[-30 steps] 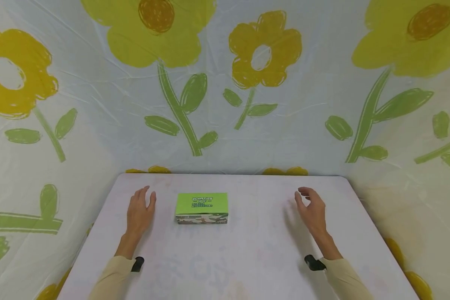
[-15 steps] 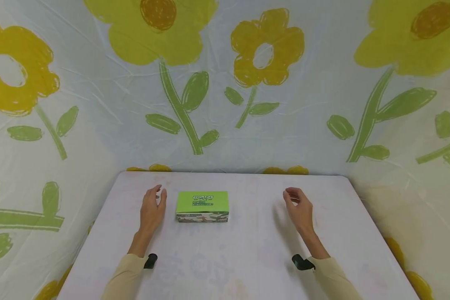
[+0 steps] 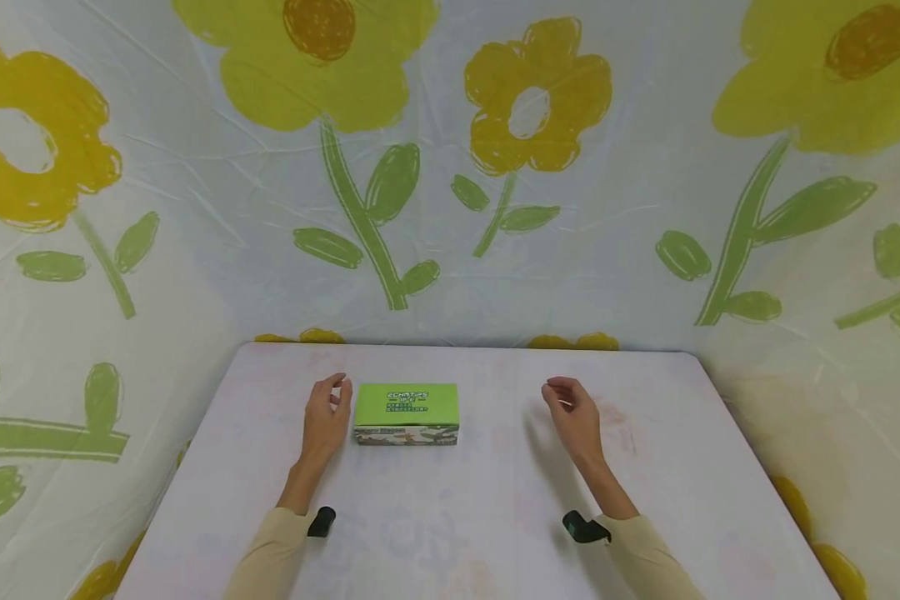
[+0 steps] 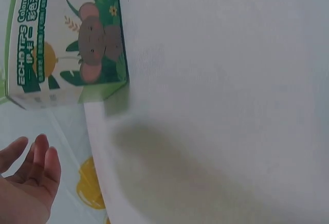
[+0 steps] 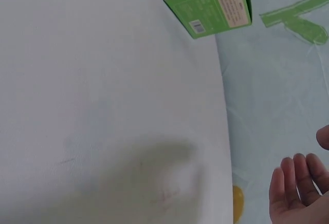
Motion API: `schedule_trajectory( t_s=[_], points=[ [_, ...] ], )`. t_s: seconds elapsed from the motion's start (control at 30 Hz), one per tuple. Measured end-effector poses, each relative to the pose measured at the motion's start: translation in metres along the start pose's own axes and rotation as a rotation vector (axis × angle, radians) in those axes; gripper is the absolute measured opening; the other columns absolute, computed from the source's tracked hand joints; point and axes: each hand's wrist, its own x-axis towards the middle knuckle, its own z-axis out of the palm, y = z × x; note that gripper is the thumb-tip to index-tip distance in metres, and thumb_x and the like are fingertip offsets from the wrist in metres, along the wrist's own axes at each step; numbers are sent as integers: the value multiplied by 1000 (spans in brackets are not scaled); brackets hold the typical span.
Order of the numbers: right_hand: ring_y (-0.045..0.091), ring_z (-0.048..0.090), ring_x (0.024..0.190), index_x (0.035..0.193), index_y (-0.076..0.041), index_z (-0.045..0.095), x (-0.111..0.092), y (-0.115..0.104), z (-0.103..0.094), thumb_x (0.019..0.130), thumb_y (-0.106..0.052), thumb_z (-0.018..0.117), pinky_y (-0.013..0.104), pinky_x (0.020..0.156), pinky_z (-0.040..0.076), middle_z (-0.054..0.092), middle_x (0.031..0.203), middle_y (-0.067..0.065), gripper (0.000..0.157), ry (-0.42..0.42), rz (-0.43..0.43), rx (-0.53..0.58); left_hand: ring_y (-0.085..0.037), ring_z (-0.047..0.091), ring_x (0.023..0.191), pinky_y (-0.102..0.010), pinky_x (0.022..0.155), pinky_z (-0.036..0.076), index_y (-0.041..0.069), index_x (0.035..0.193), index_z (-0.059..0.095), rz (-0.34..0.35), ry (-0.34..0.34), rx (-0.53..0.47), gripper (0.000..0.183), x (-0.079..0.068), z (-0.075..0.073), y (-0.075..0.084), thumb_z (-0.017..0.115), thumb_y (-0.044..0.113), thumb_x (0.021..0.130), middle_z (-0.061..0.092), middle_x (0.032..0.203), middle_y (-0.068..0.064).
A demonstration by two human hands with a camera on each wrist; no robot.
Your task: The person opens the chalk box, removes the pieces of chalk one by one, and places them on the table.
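Observation:
A box of colored chalk [image 3: 407,406] with a bright green lid lies on the table, left of the middle in the head view. Its printed side, with a mouse drawing, faces the left wrist camera, and its green end with a barcode shows in the right wrist view. My left hand [image 3: 326,419] hovers just left of the box, fingers loosely bent and holding nothing. Farther off, on the box's right, my right hand [image 3: 576,423] is raised over the table with relaxed fingers and nothing in them.
The pale table [image 3: 480,500] has rounded far corners. A white cloth [image 3: 607,275] printed with yellow flowers hangs behind it and along both sides. Each wrist wears a black camera mount [image 3: 585,527] below the hand.
My left hand has moved right, closer to the chalk box. My right hand has come left toward it, and the fingers of both hands have bent a little more. The box stays put.

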Motion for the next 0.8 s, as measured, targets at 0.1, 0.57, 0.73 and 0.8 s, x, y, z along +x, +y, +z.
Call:
schedule_trajectory(
  t_s=[0.1,0.57,0.73,0.8],
  points=[
    [18,63,105,125,-3,65,-2,-3,6,102,-28,68,12,88,46,69,116,13,35,-33,14,26,-26,55,94,-37,80,45,-1,136,60,-12,-15,-27,42,-3,4,3,53,30,109,61,122,-16],
    [4,63,96,125,5,63,-10,-21,24,101,-17,69,13,84,49,68,117,21,33,-132,47,142,-20,54,88,-25,76,45,2,131,65,-47,-25,-145,34,-9,20,4,65,14,99,66,117,-16],
    [10,65,99,124,2,63,-13,-15,33,100,-18,70,15,84,49,68,117,19,32,-165,25,158,-18,56,87,-20,75,45,1,128,67,-67,-36,-203,33,-10,24,3,68,12,97,68,116,-18],
    [13,65,102,125,0,63,-15,-14,37,99,-19,71,16,86,49,68,118,18,33,-188,22,153,-18,56,87,-18,74,45,1,128,68,-81,-44,-225,32,-10,25,3,69,12,97,68,116,-18]
  ],
)
